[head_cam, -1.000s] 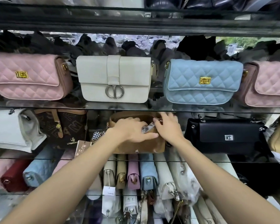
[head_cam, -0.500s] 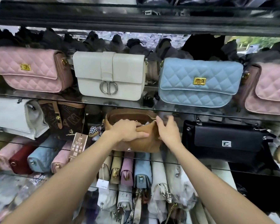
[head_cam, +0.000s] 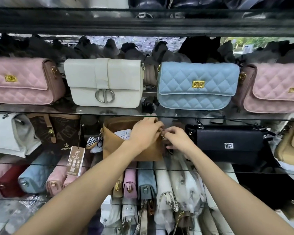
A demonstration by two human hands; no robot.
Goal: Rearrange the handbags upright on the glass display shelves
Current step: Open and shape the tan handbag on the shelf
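**While both hands are working at the tan bag's right corner**

While the upper glass shelf (head_cam: 41,110) is carrying a pink quilted bag (head_cam: 22,82), a white flap bag (head_cam: 105,83), a blue quilted bag (head_cam: 196,86) and a second pink bag (head_cam: 275,89), all upright, the shelf below is holding a white bag (head_cam: 8,133), a brown monogram bag (head_cam: 61,131) with a hanging tag (head_cam: 75,160), then the tan handbag (head_cam: 126,146). This bag is standing open, with white wrapping paper (head_cam: 124,134) showing inside. The left hand (head_cam: 145,133) is curling its grip over the bag's top right edge. The right hand (head_cam: 176,138) is pinching small metal hardware at that corner, beside the black flap bag (head_cam: 227,143).
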